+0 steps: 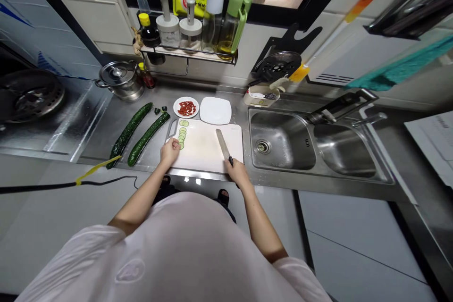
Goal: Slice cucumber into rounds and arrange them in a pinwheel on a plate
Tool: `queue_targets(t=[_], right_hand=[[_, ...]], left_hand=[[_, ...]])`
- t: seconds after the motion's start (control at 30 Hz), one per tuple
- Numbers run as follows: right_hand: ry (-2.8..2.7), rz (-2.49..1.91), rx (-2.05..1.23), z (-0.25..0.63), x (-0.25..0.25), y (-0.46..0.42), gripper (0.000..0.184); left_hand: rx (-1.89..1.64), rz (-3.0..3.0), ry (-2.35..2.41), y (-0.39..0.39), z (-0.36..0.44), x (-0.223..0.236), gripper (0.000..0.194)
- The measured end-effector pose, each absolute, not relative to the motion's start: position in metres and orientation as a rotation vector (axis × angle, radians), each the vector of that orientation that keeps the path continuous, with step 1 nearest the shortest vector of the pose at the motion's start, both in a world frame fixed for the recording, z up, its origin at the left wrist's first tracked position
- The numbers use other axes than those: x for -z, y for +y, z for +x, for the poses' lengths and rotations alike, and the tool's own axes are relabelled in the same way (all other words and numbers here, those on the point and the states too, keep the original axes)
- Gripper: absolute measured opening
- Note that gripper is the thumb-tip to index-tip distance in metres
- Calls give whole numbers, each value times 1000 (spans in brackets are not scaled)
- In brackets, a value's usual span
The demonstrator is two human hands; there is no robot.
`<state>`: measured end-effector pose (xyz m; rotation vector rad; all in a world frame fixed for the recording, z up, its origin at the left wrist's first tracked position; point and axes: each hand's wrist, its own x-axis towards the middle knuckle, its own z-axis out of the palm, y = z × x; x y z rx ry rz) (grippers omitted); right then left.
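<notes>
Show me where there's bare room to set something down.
The cutting board is bare between the cucumber slices and the knife. The counter is also bare left of the two cucumbers, in front of the pot. It's crowded behind the board, where two plates sit side by side, and on the packed shelf.

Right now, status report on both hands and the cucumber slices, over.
Right hand: grip on kitchen knife, blade over cutting board. Left hand: at cucumber slices. Square white plate at board's far edge.

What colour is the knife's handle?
The handle is black, best seen in the head view.
</notes>
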<state>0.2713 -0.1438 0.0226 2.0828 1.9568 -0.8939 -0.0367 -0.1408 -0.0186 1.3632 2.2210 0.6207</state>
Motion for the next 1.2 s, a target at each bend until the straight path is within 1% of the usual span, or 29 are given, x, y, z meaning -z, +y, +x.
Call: queue_targets(t=[0.3,0.53,0.7,0.87,1.03,1.2], right_hand=[[1958,2088,895,270,-19,-144,52],[1941,2101,925,272,-19,-143,52],[1957,2107,915,271,-18,-143,51],[1966,2086,890,270,-17,-142,52],[1950,2085,885,269,-17,-142,51],[1931,2099,901,266,-21,-142,50]], left_hand=[[-522,1459,2291,-142,-37,13,17],[-491,1476,2305,-139,-36,9,14],[-607,1462,2277,-120,-36,3,22],[-607,1488,2301,-82,-35,-1,29],[-428,1587,2346,-50,-33,-1,38],[-280,1695,2336,-36,-31,1,38]])
